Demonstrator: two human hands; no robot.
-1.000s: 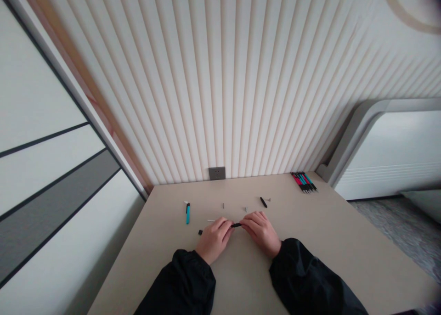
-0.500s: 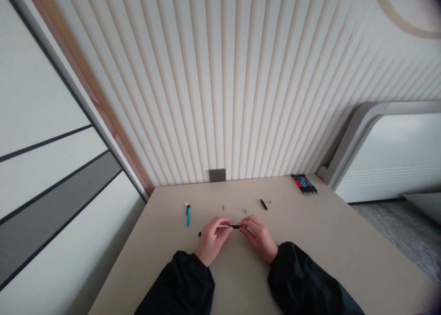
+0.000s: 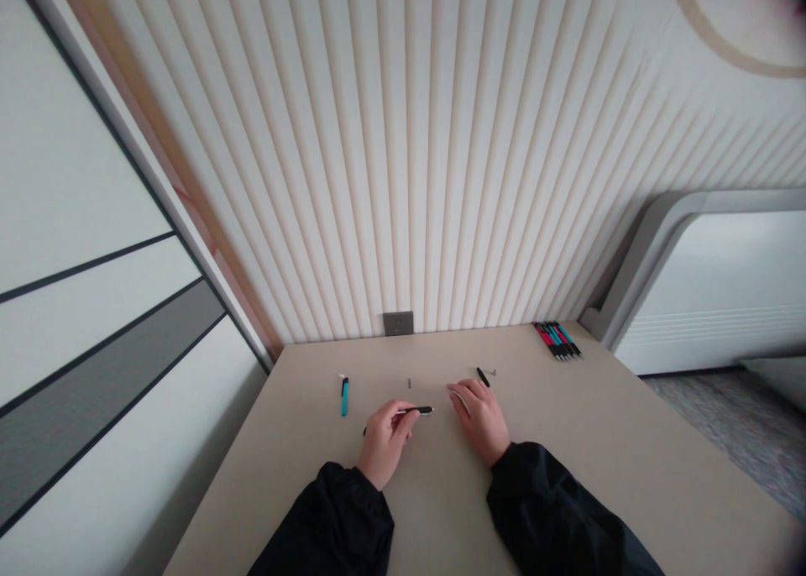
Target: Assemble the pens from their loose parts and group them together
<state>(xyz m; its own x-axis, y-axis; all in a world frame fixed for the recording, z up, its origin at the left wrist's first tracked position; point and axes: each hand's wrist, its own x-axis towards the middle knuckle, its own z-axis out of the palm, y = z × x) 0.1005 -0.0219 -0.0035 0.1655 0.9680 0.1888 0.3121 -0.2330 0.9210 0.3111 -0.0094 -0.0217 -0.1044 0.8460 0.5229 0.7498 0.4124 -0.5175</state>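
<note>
In my left hand (image 3: 385, 442) is a black pen part (image 3: 426, 411) with a thin pale section, pinched between thumb and fingers and lying nearly level, its tip to the right. My right hand (image 3: 482, 421) is apart from it, fingertips down at the table with thumb and fingers close together. A thin whitish line shows along the fingers, and whatever they grip is too small to make out. Beyond the hands lies a small metal piece (image 3: 409, 383). A black pen piece (image 3: 483, 377) rests just behind my right hand, beside a small pale bit (image 3: 494, 373).
A blue and black pen barrel (image 3: 344, 397) lies left of my hands, with a small white bit (image 3: 341, 376) above it. Several red, blue and black pens (image 3: 557, 341) lie in a row at the table's (image 3: 604, 442) back right. A wall socket (image 3: 398, 323) sits behind.
My right hand has let go of the pen part's end and moved slightly right and away, over the spot where a small metal piece lay. The left hand keeps its hold.
</note>
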